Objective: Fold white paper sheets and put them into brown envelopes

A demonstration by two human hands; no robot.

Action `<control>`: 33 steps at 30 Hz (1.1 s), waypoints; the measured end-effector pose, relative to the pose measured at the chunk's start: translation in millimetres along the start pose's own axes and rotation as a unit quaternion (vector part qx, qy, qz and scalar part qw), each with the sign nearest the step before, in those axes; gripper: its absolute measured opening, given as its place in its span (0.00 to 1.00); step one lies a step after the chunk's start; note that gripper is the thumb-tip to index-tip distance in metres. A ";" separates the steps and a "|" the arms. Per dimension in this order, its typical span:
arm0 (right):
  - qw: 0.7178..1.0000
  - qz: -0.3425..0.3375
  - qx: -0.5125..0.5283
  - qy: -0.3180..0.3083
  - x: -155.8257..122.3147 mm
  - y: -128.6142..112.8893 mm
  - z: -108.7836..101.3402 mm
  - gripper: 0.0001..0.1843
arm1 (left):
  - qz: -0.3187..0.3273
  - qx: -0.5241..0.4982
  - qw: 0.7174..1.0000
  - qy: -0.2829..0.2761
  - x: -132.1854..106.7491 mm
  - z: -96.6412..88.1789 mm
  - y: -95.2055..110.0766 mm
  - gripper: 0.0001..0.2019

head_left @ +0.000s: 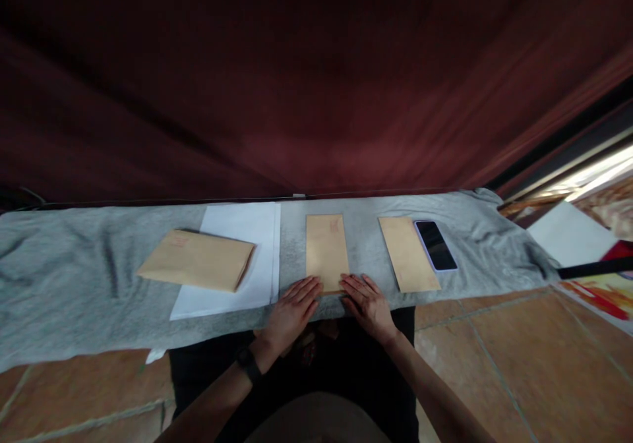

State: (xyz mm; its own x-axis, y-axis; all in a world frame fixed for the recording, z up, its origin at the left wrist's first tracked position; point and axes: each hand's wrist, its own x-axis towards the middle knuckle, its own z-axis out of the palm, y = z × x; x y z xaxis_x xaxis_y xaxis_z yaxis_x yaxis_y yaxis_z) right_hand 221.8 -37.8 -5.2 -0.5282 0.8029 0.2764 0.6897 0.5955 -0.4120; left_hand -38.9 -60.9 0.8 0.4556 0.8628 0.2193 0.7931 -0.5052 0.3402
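Note:
A tan paper envelope (326,245) with faint red print lies flat in front of me, its short edge towards me. On its near left corner rest the fingertips of my left hand (293,308), which is stretched out flat. My right hand (370,304) touches the near right corner in the same way, fingers extended. Both hands are open and grip nothing. To the right lies another tan envelope (408,255). At the left, a stack of tan envelopes (198,258) sits askew on white paper sheets (257,232).
A phone (436,245) in a pale purple case overlaps the right envelope's edge. Grey cloth (69,278) covers the narrow table. Behind it hangs a dark red curtain (316,100). A black bar (593,268) and printed papers (603,298) are at the far right.

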 end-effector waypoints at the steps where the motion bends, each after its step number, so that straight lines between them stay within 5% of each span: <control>1: 1.000 0.005 0.006 0.007 -1.3 0.0 1.8 0.23 | -0.005 -0.002 1.000 0.003 0.6 0.2 1.1 0.20; 6: 0.999 0.021 0.031 0.038 -2.9 0.9 3.3 0.19 | -0.034 -0.026 0.999 0.017 1.1 -2.3 3.1 0.21; 14: 0.999 0.000 0.045 0.000 -3.3 2.0 -7.1 0.17 | -0.108 -0.107 0.985 0.079 10.6 -2.5 1.8 0.18; 25: 0.997 -0.068 -0.022 0.003 -9.0 -5.1 -6.2 0.22 | 0.024 0.141 0.987 -0.072 19.0 -10.6 -0.6 0.21; 33: 0.997 -0.052 -0.059 0.010 -13.7 -11.2 1.1 0.23 | 0.035 0.185 0.976 -0.106 28.9 -26.8 12.8 0.19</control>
State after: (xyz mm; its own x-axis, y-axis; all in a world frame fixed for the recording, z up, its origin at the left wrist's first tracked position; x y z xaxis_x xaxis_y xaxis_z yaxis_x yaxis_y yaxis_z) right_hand 220.8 -55.5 -5.4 -0.5915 0.7359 0.3294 0.6857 0.6741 -0.2746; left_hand -26.4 -43.0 36.1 0.5563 0.8307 0.0223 0.8309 -0.5556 -0.0312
